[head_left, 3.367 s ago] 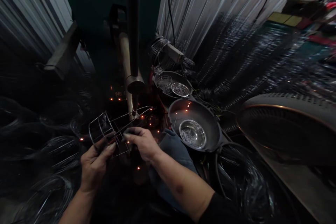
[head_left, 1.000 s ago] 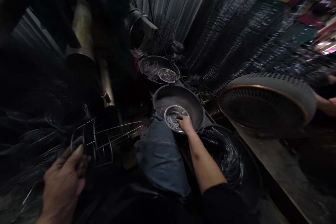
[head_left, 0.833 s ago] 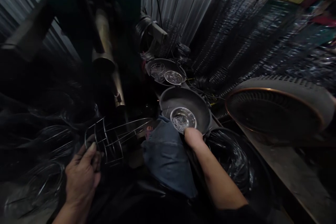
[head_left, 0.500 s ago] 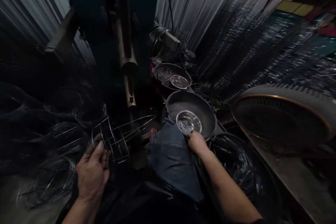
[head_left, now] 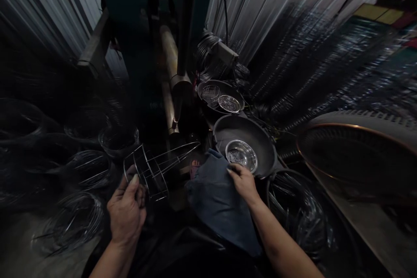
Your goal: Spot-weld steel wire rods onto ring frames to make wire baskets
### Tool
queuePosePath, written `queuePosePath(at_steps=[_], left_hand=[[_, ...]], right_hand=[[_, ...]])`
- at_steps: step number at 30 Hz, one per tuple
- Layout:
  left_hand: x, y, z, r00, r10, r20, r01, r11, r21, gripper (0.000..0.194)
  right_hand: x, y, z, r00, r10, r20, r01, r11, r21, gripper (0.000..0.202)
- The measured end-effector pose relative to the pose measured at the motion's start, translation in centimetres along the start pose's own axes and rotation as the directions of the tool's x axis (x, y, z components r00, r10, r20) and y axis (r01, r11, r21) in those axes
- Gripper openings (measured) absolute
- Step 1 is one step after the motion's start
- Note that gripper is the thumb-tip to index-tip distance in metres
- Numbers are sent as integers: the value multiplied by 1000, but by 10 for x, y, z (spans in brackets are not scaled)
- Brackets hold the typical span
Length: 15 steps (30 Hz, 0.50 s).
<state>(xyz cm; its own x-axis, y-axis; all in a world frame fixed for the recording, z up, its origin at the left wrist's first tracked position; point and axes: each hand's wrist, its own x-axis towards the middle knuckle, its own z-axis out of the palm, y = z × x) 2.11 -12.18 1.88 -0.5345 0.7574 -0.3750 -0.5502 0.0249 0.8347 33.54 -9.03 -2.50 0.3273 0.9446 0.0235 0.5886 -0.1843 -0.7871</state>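
My left hand [head_left: 128, 210] is closed round the ringed end of a wire frame [head_left: 150, 169], whose long wires narrow to a tip pointing right. My right hand [head_left: 243, 183] has its fingers pinched together at the near edge of a shiny metal bowl [head_left: 251, 155]. Whatever the fingertips hold is too small and dark to make out. Short pieces of wire [head_left: 235, 155] lie in the bowl, which sits in a large dark pan [head_left: 265, 145]. Blue cloth [head_left: 218, 200] covers my leg just left of my right hand.
Ahead stands a dark machine with a thick metal arm [head_left: 174, 63]. A second pan [head_left: 202, 103] behind holds another bowl [head_left: 230, 104] and wire pieces. Wire bundles [head_left: 73, 221] lie on the left, more wire [head_left: 298, 200] on the right, beside a round fan-like guard [head_left: 352, 139].
My right hand has drawn back from the bowl's edge toward me, fingers pinched. My left hand keeps hold of the wire frame. The whole view has shifted, so things sit further right.
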Motion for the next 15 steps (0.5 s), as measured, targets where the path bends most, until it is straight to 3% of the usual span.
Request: queuePosePath(at_steps=[2,4,8,11,15], left_hand=[[1,2,-1,1000,11,1,-11,1000,-2,44],[3,2,-1,1000,9,-23,-9,1000,3,42],[6,0,4,998,5,-66,-2,999,41,44],[6,-4,9,997,7,-77,-3,999,54,44],[5,-4,13,994,23,-109,-14,997,82,45]], right_hand=[[-1,-1,-8,1000,-8,27,13,983,-182,25],[0,-8,-14,993,66,99,-44,976,-212,19],[8,-47,-3,920,226,320,-276,954,120,21],[11,-91,27,851,156,502,-416,783,463,21],[8,-137,63,739,34,673,-611,456,647,26]])
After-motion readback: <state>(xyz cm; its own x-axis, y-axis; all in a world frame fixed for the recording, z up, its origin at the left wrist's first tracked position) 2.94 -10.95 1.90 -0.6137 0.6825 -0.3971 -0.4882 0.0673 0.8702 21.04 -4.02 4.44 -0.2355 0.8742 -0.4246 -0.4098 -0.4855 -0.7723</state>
